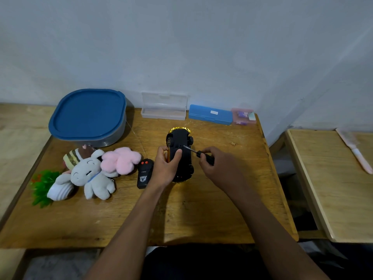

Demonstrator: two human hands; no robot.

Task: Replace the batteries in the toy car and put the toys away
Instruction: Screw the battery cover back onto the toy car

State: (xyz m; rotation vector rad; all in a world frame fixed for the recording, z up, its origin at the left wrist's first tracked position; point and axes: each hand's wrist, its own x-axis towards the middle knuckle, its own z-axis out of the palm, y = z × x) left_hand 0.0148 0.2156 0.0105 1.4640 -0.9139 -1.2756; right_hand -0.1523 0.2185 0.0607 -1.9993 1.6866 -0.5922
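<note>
A gold toy car point(182, 142) lies upside down in the middle of the wooden table point(201, 215), its black underside facing up. My left hand point(165, 166) grips the car's left side, thumb lying on the underside. My right hand point(218, 164) holds a small black-handled screwdriver point(198, 152) whose tip touches the car's underside. The black remote control point(144, 174) lies just left of my left hand. A small pink box point(243, 116) with purple batteries inside sits at the back right.
A grey tub with a blue lid point(87, 116) stands at the back left. In front of it lie a grey plush point(89, 176), a pink plush point(121, 160) and a green toy point(43, 186). A clear case point(163, 111) and a blue case point(210, 114) line the wall.
</note>
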